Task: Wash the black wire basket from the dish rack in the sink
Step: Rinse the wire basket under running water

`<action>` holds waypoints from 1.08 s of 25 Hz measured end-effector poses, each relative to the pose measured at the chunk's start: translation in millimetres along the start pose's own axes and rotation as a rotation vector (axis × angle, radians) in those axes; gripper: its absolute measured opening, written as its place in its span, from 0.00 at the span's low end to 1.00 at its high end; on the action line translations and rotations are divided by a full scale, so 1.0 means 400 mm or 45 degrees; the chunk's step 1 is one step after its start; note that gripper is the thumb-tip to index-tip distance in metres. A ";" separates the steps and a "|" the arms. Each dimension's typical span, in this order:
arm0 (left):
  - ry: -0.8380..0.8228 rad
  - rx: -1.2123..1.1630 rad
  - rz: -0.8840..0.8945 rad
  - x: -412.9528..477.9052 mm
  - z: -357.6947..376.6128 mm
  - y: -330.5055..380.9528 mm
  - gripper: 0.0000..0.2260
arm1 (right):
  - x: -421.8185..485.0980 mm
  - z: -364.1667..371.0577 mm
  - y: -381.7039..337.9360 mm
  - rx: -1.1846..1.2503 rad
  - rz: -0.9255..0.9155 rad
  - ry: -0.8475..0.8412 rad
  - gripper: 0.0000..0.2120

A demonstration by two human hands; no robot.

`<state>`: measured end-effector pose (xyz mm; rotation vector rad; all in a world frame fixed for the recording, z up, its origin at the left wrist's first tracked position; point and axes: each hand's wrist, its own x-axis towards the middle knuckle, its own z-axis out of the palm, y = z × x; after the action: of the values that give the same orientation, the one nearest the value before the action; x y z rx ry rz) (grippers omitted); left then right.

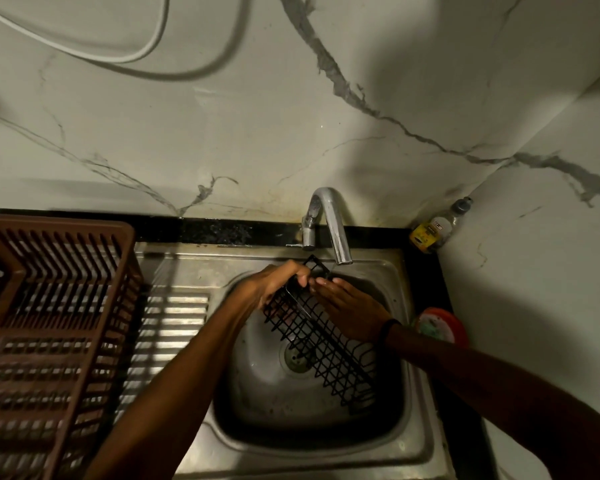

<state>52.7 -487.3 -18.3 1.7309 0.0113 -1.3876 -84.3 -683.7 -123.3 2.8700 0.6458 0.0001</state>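
— Both hands on the basket (326, 344)?
— Your left hand (278, 282) grips its top end; your right hand (347, 306) lies flat against its side, fingers straight.
— Where is it?
— Slanted between your hands, over the sink (257, 375), below the tap (336, 233).

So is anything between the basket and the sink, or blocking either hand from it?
Nothing visible does. The black wire basket is in the sink basin, its far end just below the tap spout. The left hand grips that far end; the right hand rests open against its side.
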 end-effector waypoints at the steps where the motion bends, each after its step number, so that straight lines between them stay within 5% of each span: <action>1: 0.002 -0.050 0.018 0.005 -0.002 -0.007 0.31 | -0.002 -0.003 0.010 -0.036 0.001 0.003 0.29; 5: 0.024 -0.138 0.053 0.010 0.016 -0.001 0.23 | 0.086 -0.048 0.014 0.129 0.181 -0.027 0.28; 11: 0.025 -0.172 0.075 -0.018 0.027 -0.029 0.18 | 0.059 -0.030 -0.001 0.067 0.112 0.023 0.29; 17: 0.043 -0.238 0.015 -0.023 0.002 -0.041 0.30 | -0.011 -0.011 0.016 -0.006 -0.024 0.018 0.30; 21: 0.032 -0.151 0.101 -0.019 0.039 -0.046 0.13 | 0.039 -0.026 -0.004 0.042 -0.050 0.037 0.31; 27: 0.184 -0.082 0.066 -0.066 -0.029 -0.057 0.28 | -0.039 0.000 0.043 -0.125 -0.211 0.122 0.30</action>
<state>40.1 -453.2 -11.8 1.7619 0.0896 -1.2095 -91.1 -705.7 -119.3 2.7281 0.8750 0.1418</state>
